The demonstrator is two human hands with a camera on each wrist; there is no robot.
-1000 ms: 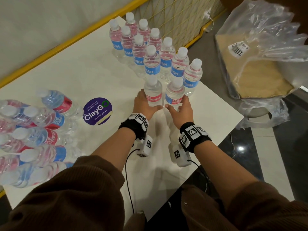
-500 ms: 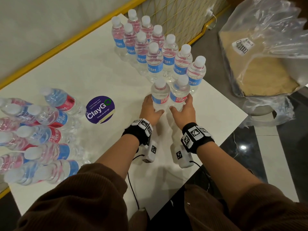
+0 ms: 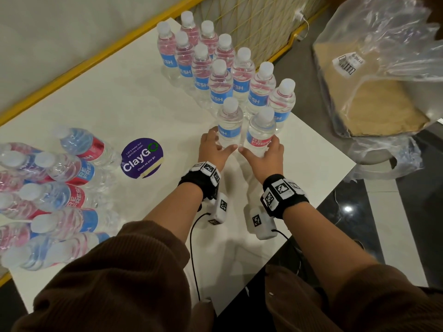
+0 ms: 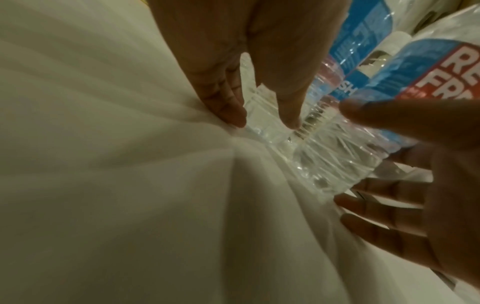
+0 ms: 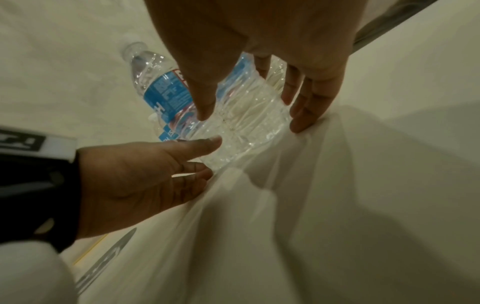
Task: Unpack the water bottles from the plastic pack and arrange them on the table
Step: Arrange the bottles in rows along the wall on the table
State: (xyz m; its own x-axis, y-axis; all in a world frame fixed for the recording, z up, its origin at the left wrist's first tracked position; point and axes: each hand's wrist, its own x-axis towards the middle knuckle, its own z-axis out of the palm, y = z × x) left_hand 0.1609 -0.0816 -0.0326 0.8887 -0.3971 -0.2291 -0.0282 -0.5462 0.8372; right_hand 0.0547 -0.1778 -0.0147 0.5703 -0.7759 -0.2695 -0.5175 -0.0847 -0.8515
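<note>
- The left hand (image 3: 214, 152) is around the lower part of an upright water bottle with a blue label (image 3: 229, 125); the thumb and the fingers lie on opposite sides of it, only a little bent.
- The right hand (image 3: 266, 157) holds in the same way the upright bottle with a red and blue label (image 3: 260, 134), just beside the first one.
- Both bottles stand on the white desk (image 3: 119, 104), near its right edge.
- Directly behind them, the other upright bottles (image 3: 220, 85) stand in two close rows which go toward the far corner of the desk.
- At the left side of the desk, a heap of lying bottles (image 3: 52, 188) rests with the caps mostly to the left.
- A round purple ClayGo sticker (image 3: 142, 157) is on the desk between the heap and the left hand.
- To the right, off the desk, a crumpled clear plastic wrap (image 3: 383, 75) lies over a brown cardboard sheet (image 3: 374, 104).
</note>
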